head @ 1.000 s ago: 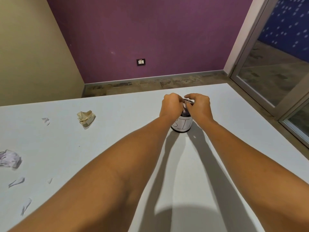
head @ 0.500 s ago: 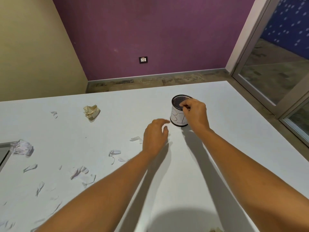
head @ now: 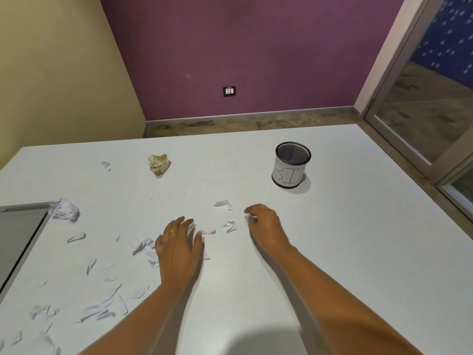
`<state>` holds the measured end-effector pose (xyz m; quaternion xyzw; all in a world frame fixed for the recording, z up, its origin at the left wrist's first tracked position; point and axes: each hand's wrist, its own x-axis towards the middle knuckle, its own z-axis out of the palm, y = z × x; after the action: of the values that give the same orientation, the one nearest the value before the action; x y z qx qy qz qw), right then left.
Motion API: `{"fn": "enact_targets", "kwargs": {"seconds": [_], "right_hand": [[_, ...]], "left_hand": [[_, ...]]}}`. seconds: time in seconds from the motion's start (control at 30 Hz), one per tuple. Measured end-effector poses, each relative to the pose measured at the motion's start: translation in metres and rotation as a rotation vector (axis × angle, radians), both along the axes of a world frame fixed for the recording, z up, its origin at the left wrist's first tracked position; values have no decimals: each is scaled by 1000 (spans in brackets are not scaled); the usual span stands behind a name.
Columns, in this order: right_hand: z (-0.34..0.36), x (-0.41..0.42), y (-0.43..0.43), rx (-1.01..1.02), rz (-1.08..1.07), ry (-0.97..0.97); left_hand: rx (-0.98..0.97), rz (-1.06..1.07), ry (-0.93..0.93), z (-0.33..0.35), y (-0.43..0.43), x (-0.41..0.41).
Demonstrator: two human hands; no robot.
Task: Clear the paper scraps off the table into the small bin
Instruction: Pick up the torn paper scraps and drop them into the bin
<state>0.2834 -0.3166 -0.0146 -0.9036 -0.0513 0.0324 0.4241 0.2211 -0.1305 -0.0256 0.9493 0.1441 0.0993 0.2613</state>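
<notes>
The small bin (head: 288, 175), a black mesh cup with a white label, stands upright at the far right of the white table (head: 371, 252). My left hand (head: 179, 248) lies flat with fingers apart on torn white scraps (head: 143, 245). About a hand's width to its right, my right hand (head: 266, 228) has its fingers curled down onto a tiny scrap; I cannot tell whether it grips it. Between the hands lie loose scraps (head: 230, 226), with another scrap (head: 224, 203) just beyond. A beige crumpled ball (head: 158, 163) and a pale crumpled ball (head: 65, 210) lie farther left.
Several thin torn strips (head: 99, 310) are scattered over the near left of the table. A grey flat panel (head: 20, 237) lies at the left edge. The table's far edge meets a purple wall, and a glass door stands to the right.
Both hands left the bin and dropped back toward me onto the scraps. The left hand went first, then the right let go of the rim. The view shifted left.
</notes>
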Motion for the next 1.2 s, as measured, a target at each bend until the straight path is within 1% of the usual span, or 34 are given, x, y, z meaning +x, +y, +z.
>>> {"fn": "enact_targets", "kwargs": {"seconds": [0.1,0.17,0.33,0.43,0.63,0.77,0.87,1.0,1.07,1.13,1.2], "right_hand": [[-11,-13,14,-87,123,-14],[-14,-17,22,-119,155,-38],[-19,-18,30,-257,221,-122],[-22,-16,30,-271,220,-153],[-20,-11,36,-254,146,-185],[-7,-2,29,-165,65,-199],[13,16,15,-119,-10,-257],[47,56,-11,-220,-90,-373],[62,73,-24,-264,-175,-400],[71,86,-37,-301,-274,-385],[75,95,-47,-275,-377,-305]], "left_hand": [[117,2,1,-5,7,-13],[165,8,9,-10,10,-18],[133,38,62,-22,13,-17],[162,33,107,-25,12,-16],[188,38,130,-27,10,-15],[196,33,137,-27,9,-15],[190,38,142,-27,8,-15],[197,33,152,-25,9,-15],[190,34,146,-25,9,-15],[185,33,148,-25,9,-15],[188,35,155,-26,9,-15]]}}
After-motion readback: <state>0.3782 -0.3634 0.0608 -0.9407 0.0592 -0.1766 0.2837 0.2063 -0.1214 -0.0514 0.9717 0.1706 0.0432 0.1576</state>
